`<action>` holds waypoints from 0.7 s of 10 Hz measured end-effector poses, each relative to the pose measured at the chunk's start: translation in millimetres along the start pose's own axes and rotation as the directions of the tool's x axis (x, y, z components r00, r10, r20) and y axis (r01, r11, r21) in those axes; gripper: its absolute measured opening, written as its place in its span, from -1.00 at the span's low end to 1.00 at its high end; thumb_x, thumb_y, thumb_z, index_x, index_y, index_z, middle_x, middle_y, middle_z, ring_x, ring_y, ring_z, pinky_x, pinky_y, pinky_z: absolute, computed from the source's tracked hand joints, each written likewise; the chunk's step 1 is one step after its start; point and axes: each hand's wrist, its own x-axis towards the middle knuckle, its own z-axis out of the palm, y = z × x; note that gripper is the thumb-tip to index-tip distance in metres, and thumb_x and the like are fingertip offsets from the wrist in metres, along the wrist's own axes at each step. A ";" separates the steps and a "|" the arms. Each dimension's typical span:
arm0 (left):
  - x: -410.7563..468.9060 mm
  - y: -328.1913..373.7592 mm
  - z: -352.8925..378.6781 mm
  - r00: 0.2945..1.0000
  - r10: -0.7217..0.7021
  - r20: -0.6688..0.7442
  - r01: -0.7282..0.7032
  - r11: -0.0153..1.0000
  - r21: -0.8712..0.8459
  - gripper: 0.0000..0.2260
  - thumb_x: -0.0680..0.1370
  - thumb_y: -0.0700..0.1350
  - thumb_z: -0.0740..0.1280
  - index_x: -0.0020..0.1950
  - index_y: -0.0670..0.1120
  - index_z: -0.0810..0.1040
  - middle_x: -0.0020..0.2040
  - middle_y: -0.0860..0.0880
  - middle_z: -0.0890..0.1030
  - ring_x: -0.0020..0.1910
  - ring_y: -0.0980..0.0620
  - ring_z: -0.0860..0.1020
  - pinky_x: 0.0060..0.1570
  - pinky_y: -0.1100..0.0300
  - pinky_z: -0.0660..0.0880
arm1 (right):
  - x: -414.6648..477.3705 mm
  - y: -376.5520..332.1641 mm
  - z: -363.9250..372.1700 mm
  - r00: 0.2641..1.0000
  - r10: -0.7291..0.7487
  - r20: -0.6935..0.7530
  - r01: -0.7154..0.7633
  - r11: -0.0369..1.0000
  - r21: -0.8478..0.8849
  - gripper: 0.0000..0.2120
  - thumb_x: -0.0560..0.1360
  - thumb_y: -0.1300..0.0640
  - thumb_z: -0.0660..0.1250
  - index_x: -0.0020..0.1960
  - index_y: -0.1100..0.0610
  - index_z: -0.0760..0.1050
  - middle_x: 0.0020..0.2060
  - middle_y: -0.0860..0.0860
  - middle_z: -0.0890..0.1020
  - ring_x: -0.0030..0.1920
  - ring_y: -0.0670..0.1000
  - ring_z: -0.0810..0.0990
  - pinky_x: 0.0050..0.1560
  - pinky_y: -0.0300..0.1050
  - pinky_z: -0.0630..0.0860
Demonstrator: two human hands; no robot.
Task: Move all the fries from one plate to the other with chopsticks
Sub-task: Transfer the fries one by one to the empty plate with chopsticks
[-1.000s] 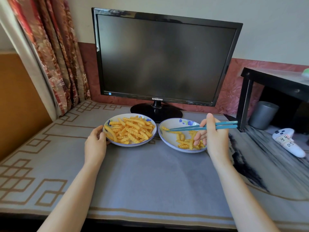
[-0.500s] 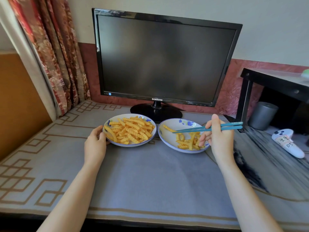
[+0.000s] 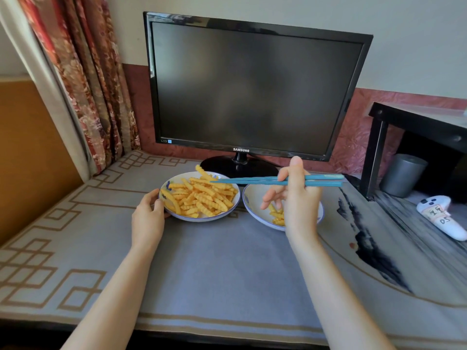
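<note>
Two white plates with blue trim stand side by side in front of the monitor. The left plate [image 3: 174, 215] is heaped with crinkle-cut fries [image 3: 202, 198]. The right plate [image 3: 252, 205] holds a few fries [image 3: 276, 215], partly hidden behind my right hand. My right hand [image 3: 298, 195] grips a pair of blue chopsticks [image 3: 252, 180], held level, their tips over the far part of the left plate's fries. No fry shows between the tips. My left hand [image 3: 147, 218] holds the near left rim of the left plate.
A black Samsung monitor [image 3: 250, 92] stands just behind the plates. A black side table [image 3: 417, 122], a grey cylinder [image 3: 401, 175] and a white controller [image 3: 442, 215] are at the right. A curtain [image 3: 83, 79] hangs at the left. A grey patterned cloth [image 3: 214, 261] covers the table.
My right hand has swung the chopsticks left, from over the right plate to over the left plate's fries. My left hand stays on the left plate.
</note>
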 end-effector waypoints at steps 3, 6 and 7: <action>0.6 -1.3 -0.3 1.000 -0.001 -0.001 0.001 1.000 0.012 -0.68 0.61 -0.19 0.13 0.35 -0.11 0.47 0.12 -0.07 0.60 -0.02 -0.07 0.64 0.17 -0.01 0.51 | -23.8 18.0 49.4 0.982 0.056 0.183 -0.057 0.998 0.001 -0.60 0.66 0.04 0.10 -0.29 0.20 0.37 -0.57 0.23 0.48 -0.59 0.16 0.48 -0.62 -0.35 0.26; 1.5 -1.5 -0.4 1.000 -0.004 0.001 0.004 1.000 0.002 -0.67 0.61 -0.18 0.14 0.35 -0.11 0.47 0.15 -0.09 0.60 -0.01 -0.08 0.64 0.19 -0.05 0.51 | -18.9 12.2 23.1 0.977 0.003 0.214 0.000 1.000 -0.017 -0.64 0.66 0.06 0.10 -0.26 0.19 0.38 -0.60 0.18 0.49 -0.62 0.11 0.49 -0.60 -0.23 0.18; 1.5 -1.6 -1.1 1.000 -0.005 0.004 0.005 1.000 0.005 -0.67 0.61 -0.16 0.15 0.36 -0.10 0.47 0.16 -0.08 0.59 0.03 -0.08 0.63 0.19 -0.06 0.51 | -9.3 0.6 -3.8 0.992 -0.011 0.129 0.018 0.998 -0.053 -0.64 0.66 0.05 0.10 -0.27 0.16 0.36 -0.61 0.15 0.49 -0.62 0.11 0.48 -0.59 -0.24 0.19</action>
